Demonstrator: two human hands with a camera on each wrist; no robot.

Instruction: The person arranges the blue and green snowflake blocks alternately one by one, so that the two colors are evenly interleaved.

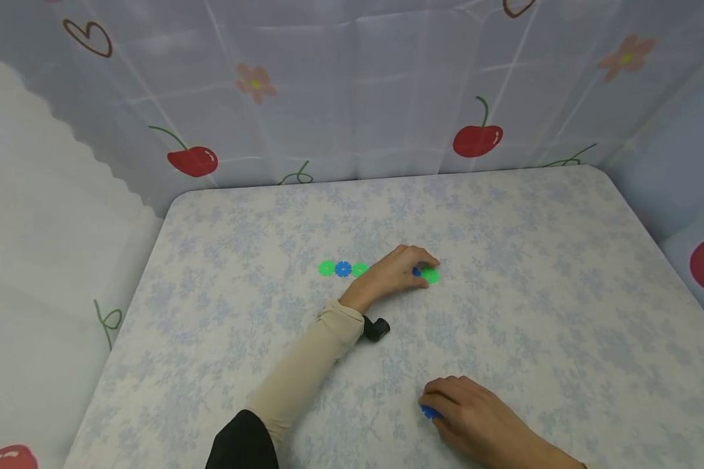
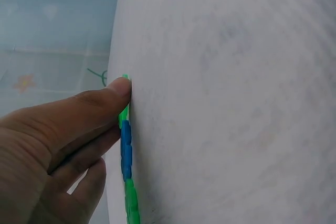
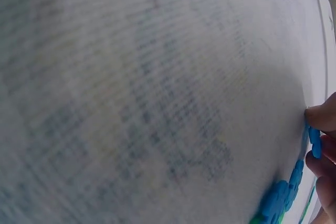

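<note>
Head view, with both wrist views. The left hand (image 1: 396, 273) lies on the table (image 1: 504, 215), fingertips pressing the right end of a flat row of green and blue snowflake discs (image 1: 343, 268); its thumb rests on a green disc (image 1: 430, 276) just right of a partly hidden blue one. The right hand (image 1: 475, 417), nearer the person than the row, curls its fingers over a loose blue disc (image 1: 428, 412); the right wrist view shows further blue pieces under it. Judged risk: pressure at the end could slide or buckle the row, since the pieces are thin and the floral cloth is smooth. No brand, label or writing is legible.
</note>
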